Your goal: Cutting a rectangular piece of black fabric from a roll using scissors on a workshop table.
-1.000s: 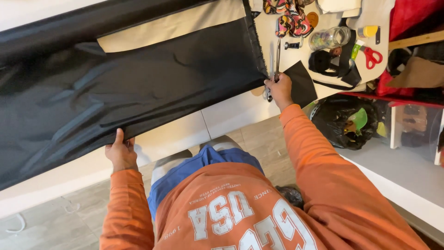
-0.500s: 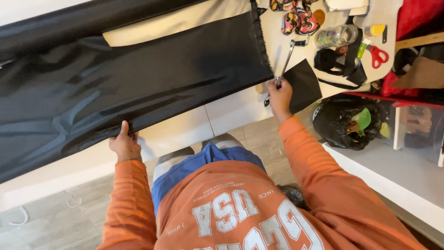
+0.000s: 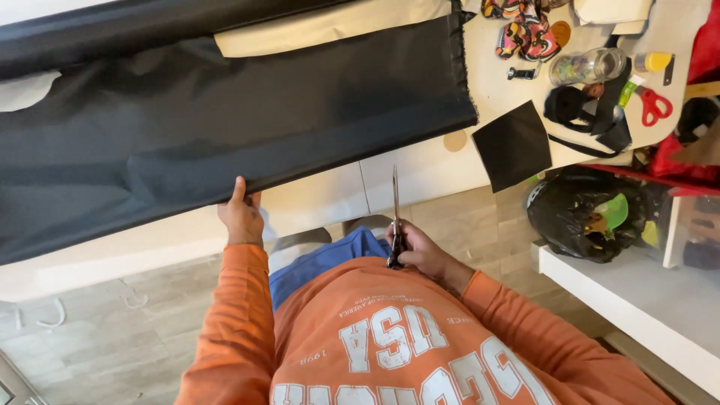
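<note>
Fabric (image 3: 225,127) edge pinched in left hand (image 3: 240,214); right hand (image 3: 420,251) fingers clamped on scissors (image 3: 395,217), blades shut, off cloth. Step: lining up cut; next needs blades opened at edge.

The right hand (image 3: 424,251) has drawn the scissors (image 3: 395,217) back from the table edge toward the chest

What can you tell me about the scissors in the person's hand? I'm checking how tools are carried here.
The scissors are long, with slim silvery metal blades and dark handles. The blades look closed and point up, away from the person, toward the white table edge. The right hand holds them by the handles, close to the orange sweatshirt. They hang over the floor, touching neither the table nor the black fabric.
</note>
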